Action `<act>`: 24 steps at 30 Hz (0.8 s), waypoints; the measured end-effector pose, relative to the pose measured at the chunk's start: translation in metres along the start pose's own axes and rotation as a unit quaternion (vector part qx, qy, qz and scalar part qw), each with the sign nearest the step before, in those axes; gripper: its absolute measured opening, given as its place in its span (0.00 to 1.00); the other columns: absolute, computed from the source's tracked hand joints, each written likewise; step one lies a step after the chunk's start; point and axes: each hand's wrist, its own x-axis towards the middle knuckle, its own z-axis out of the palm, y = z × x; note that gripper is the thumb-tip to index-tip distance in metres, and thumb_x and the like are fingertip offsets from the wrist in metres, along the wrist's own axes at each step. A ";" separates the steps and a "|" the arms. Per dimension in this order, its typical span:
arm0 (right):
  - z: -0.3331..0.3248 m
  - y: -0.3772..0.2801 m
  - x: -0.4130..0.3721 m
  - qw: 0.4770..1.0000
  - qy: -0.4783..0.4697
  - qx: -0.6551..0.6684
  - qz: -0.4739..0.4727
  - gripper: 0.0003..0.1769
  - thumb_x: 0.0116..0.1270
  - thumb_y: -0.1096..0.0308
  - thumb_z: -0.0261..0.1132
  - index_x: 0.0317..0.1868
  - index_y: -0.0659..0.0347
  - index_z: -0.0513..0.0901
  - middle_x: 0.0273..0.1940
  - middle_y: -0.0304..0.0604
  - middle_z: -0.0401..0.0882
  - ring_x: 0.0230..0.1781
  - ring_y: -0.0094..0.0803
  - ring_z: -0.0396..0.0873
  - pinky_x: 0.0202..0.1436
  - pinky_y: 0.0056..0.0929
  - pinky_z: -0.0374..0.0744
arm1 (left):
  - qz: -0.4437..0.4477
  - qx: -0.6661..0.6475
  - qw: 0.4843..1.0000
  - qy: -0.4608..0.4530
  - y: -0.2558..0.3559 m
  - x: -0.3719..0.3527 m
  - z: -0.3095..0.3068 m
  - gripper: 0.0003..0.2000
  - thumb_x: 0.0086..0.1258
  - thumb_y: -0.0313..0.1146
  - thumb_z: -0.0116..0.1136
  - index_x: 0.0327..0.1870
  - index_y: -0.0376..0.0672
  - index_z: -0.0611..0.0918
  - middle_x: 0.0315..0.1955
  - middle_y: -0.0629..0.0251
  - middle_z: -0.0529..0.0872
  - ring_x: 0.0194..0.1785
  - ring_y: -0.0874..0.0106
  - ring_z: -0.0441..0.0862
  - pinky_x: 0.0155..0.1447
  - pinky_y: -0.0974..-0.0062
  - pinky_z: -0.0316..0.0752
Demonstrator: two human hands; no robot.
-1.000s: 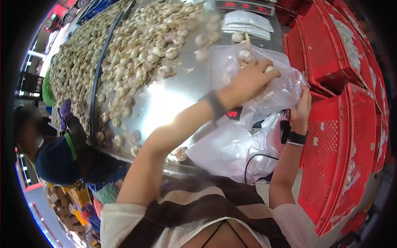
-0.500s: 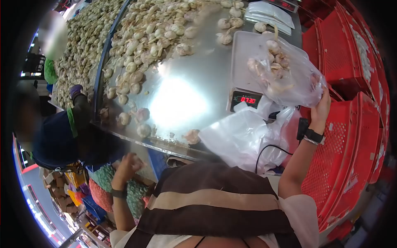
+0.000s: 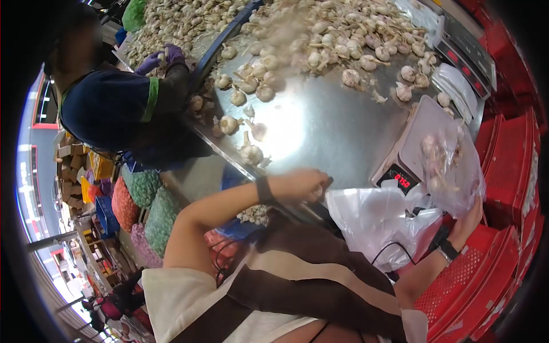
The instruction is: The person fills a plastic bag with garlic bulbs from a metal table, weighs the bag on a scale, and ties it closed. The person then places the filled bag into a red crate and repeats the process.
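Observation:
My left hand (image 3: 302, 185) is closed over the near edge of the steel table, left of a stack of clear plastic bags (image 3: 366, 214). Something small and dark shows at its fingertips; I cannot tell what it is. At the right, my right hand (image 3: 470, 218) grips the lower edge of a clear plastic bag (image 3: 466, 191). Several garlic bulbs (image 3: 433, 150) lie inside that bag, which rests on a white weighing scale (image 3: 413, 143). Red digits glow on the scale's display (image 3: 398, 178).
Loose garlic (image 3: 337, 43) heaps across the far table. A blue divider bar (image 3: 226, 43) separates another heap, where a person in purple gloves (image 3: 163, 59) handles garlic. Red crates (image 3: 474, 274) line the right side. A second scale (image 3: 466, 57) and folded white packs (image 3: 456, 91) sit at the back right.
My left hand has swung from beside the table to its front edge near the plastic bags. The view has turned. My right hand still grips the bag, and the display reading differs.

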 end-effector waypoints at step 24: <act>-0.001 0.005 -0.007 0.976 0.140 -0.146 -0.083 0.16 0.64 0.68 0.55 0.48 0.70 0.76 0.43 0.44 0.77 0.41 0.29 0.73 0.49 0.25 0.71 | -0.177 -0.290 0.825 0.451 -0.080 0.005 -0.152 0.18 0.63 0.25 0.50 0.54 0.48 0.67 0.42 0.62 0.77 0.41 0.72 0.78 0.41 0.76 0.74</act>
